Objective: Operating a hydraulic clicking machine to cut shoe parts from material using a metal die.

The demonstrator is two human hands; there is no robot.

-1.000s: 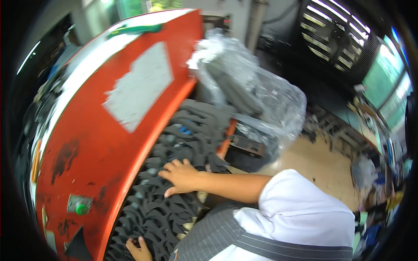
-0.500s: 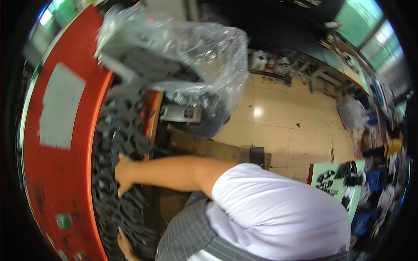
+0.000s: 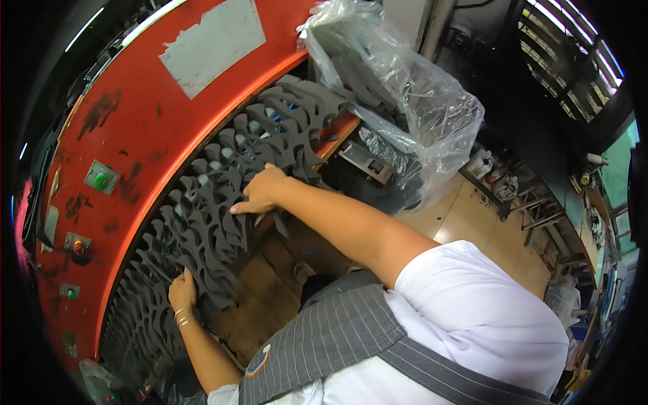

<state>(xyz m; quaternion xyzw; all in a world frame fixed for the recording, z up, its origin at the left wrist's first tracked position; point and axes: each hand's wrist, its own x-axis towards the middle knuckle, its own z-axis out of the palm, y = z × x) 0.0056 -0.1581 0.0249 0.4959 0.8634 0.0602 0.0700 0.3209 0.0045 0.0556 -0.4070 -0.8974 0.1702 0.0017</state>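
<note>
Both hands on the dark grey cut-out foam sheet (image 3: pixel 223 202): right hand (image 3: pixel 260 191) flat, fingers spread; left hand (image 3: pixel 182 291) gripping its lower edge under the red machine (image 3: pixel 155 115).

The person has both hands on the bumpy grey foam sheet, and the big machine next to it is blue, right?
Not quite. The machine is red-orange, not blue, as the head view shows. The rest holds: the left hand and the right hand both rest on the bumpy grey foam sheet.
</note>
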